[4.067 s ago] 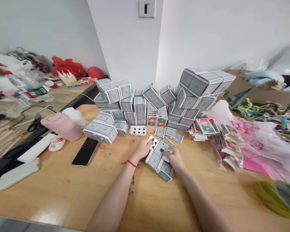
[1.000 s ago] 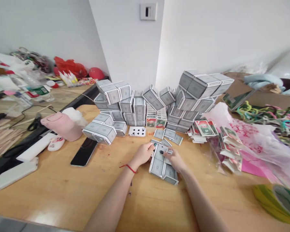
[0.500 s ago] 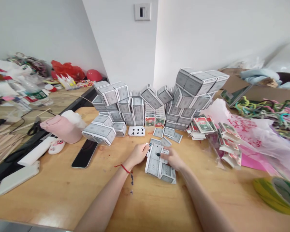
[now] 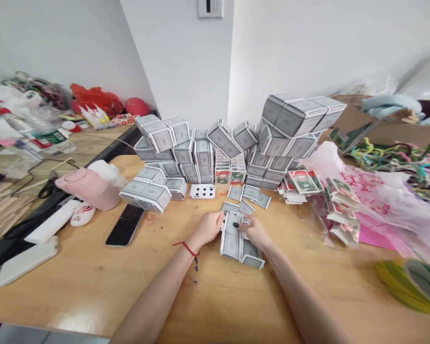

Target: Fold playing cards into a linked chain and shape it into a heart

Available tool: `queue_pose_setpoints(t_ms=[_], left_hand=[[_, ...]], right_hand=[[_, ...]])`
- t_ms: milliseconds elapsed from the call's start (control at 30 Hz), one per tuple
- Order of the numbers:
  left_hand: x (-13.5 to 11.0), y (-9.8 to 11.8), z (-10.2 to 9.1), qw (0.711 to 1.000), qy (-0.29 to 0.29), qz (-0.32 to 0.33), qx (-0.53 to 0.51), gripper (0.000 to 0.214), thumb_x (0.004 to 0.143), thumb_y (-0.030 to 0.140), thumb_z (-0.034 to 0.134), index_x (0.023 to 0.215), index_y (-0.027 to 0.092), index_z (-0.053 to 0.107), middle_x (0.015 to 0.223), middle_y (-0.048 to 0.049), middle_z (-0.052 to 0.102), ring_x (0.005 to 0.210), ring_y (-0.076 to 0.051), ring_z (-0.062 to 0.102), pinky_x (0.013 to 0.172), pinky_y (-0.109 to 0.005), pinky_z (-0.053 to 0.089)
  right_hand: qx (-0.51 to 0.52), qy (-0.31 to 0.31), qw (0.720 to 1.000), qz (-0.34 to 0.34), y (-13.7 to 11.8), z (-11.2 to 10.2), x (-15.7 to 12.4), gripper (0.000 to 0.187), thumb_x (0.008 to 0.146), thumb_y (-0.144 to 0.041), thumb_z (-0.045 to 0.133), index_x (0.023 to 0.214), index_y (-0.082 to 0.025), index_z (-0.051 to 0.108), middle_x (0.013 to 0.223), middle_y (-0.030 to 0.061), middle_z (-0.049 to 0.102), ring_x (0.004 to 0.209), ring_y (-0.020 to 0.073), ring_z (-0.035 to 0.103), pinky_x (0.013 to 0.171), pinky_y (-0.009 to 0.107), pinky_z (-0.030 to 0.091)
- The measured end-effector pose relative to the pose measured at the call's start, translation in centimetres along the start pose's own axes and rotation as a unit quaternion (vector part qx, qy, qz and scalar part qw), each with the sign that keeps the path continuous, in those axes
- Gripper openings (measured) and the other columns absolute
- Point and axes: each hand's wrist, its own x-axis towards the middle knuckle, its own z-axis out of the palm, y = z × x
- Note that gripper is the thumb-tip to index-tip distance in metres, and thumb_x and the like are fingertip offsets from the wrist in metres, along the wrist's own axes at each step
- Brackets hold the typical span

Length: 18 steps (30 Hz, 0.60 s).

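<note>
Both my hands grip a small block built of folded playing cards (image 4: 231,246), its grey patterned backs showing, low over the table. My left hand (image 4: 210,227) pinches the block's far left edge between thumb and fingers. Opposite it, my right hand (image 4: 255,231) is closed on the right side, its thumb lying over a card with a white printed face. Just beyond the hands are loose grey-backed cards (image 4: 252,193) and a six of spades (image 4: 202,191) lying face up. The fingers beneath the block are hidden.
Stacked card blocks stand behind, a taller pile (image 4: 290,124) right, a lower one (image 4: 161,136) left. To the left lie a black phone (image 4: 125,225) and a pink pouch-like item (image 4: 88,188). On the right are card boxes (image 4: 304,181), a plastic bag (image 4: 365,184) and a tape roll (image 4: 412,284).
The view has tipped down slightly. My hands and the card block have shifted a little to the right, and both hands keep their grip.
</note>
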Motion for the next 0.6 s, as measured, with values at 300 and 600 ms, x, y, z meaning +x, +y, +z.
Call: queue_pose_setpoints(t_ms=[300,600], left_hand=[[0.06,0.31,0.44,1.000,0.000,-0.001,0.009,0.045,0.086,0.035,0.025,0.056,0.014,0.050,0.053,-0.0029,0.053,0.049,-0.011,0.043,0.048,-0.023,0.022],[-0.03,0.47,0.74,0.999,0.017,-0.008,0.036,0.043,0.086,0.035,0.028,0.056,0.014,0.051,0.053,-0.0036,0.053,0.047,-0.010,0.041,0.048,-0.025,0.021]], right_hand=[[-0.004,0.006,1.000,0.000,0.40,0.03,0.20,0.019,0.061,-0.026,0.060,0.076,-0.016,0.061,0.070,0.0029,0.067,0.069,0.0188,0.061,0.067,0.030,0.046],[-0.051,0.031,0.998,0.003,0.71,-0.33,0.34,0.016,0.060,-0.027,0.060,0.071,-0.015,0.061,0.069,0.0035,0.067,0.066,0.0198,0.060,0.063,0.030,0.046]])
